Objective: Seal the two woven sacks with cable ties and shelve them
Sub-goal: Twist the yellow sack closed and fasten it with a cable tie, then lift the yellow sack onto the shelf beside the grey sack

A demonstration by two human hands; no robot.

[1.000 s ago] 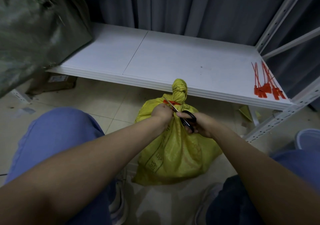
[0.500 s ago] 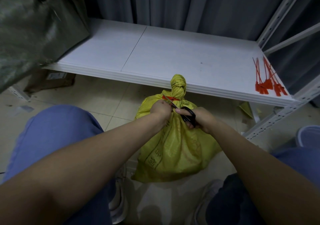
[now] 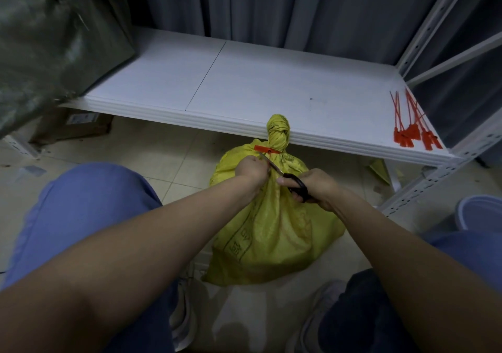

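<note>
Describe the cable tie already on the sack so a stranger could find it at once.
Start at the white shelf and drop to the yellow sack standing on the floor in front of its edge. Around the sack's twisted neck sits one red cable tie, just above the scissors. Unlike the loose red ties lying at the shelf's right end, it is cinched on the sack.

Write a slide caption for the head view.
Right hand works scissors at the red cable tie on the yellow sack; left hand grips nearby.
</note>
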